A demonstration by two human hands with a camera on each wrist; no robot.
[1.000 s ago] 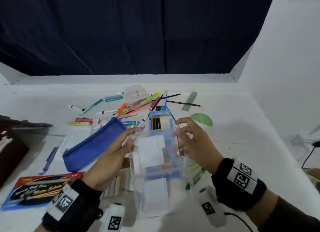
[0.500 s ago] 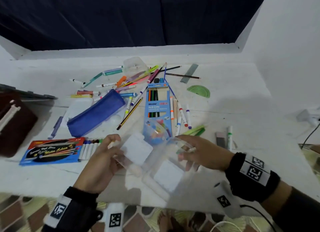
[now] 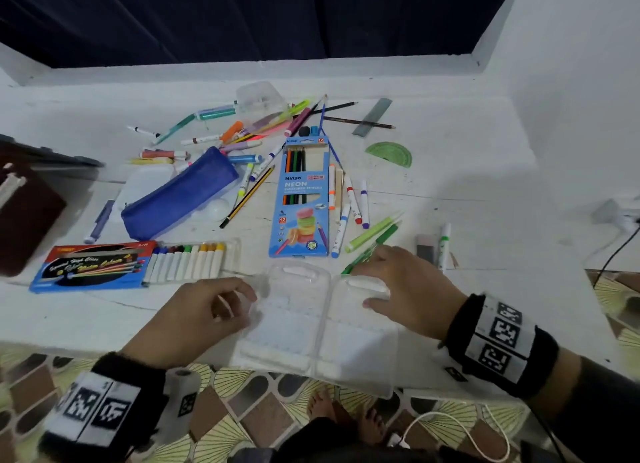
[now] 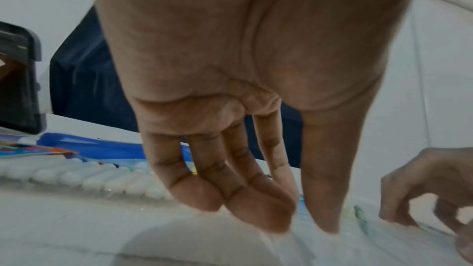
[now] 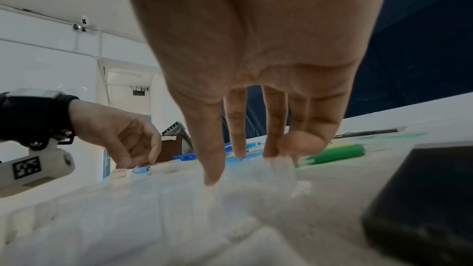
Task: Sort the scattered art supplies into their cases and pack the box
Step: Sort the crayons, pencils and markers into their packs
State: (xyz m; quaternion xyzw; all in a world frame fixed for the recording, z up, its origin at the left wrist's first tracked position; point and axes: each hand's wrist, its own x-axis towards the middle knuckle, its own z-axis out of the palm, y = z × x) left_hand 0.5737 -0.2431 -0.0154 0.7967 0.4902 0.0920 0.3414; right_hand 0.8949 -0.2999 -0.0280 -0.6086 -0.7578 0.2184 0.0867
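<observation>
A clear plastic case (image 3: 322, 327) lies opened flat at the near edge of the white worktop (image 3: 467, 192), its two halves side by side, near corner hanging over the edge. The left hand (image 3: 194, 315) sits at the case's left side w/ fingers (image 4: 256, 209) curled down, tips bunched at the left half's rim; whether it actually grips the plastic can't be told. The right hand (image 3: 405, 289) rests on the right half, fingers (image 5: 212, 149) mostly straight, tips pressing the clear lid near its far end. Just left of the case is a red-and-blue marker pack (image 3: 93, 265) w/ a row of white-capped markers (image 3: 190, 260) sliding out. Beyond the case lies a blue Ninso neon pencil box (image 3: 303, 199), a few pencils showing in its window. Green markers (image 3: 374, 234) lie just past the right hand; a dark eraser (image 3: 425, 251) sits to their right. Left of the pencil box lies a blue zip pouch (image 3: 180, 194), tilted. At far left is a brown box (image 3: 27, 216). Farther back is a loose scatter of pens & markers (image 3: 249, 133), a green protractor (image 3: 389, 152), a grey ruler (image 3: 372, 116) and a small clear tub (image 3: 259, 95).
</observation>
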